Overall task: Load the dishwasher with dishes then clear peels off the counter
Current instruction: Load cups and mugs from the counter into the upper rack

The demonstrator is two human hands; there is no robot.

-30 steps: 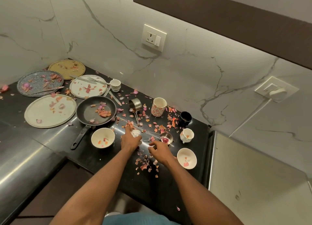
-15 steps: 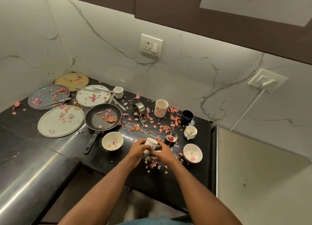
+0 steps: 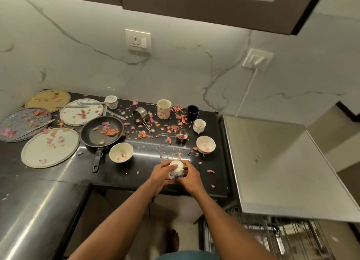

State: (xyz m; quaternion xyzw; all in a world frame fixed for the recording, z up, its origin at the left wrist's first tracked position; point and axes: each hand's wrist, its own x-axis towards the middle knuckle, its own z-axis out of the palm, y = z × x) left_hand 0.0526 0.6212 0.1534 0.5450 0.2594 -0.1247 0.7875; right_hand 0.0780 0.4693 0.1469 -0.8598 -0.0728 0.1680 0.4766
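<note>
Both my hands hold a small white cup (image 3: 176,167) with blue markings just above the front of the black counter (image 3: 136,174). My left hand (image 3: 162,173) grips its left side and my right hand (image 3: 190,175) grips its right side. Behind it the counter carries scattered pink and orange peels (image 3: 145,135), a black frying pan (image 3: 102,132), two white bowls (image 3: 121,153) (image 3: 206,144), several plates (image 3: 50,147), a floral mug (image 3: 164,109), a dark cup (image 3: 192,112), a small white footed cup (image 3: 199,125) and two steel measuring cups (image 3: 182,136). The dishwasher rack (image 3: 272,238) shows at bottom right.
A steel appliance top (image 3: 272,162) sits right of the counter, above the wire rack. A steel rounded surface (image 3: 35,216) lies at lower left. Forks and knives (image 3: 83,104) rest on the rear plates. A marble wall with two sockets stands behind.
My hands lifted the small cup off the counter and drew it back toward the front edge. The camera view swung right, revealing the dishwasher rack.
</note>
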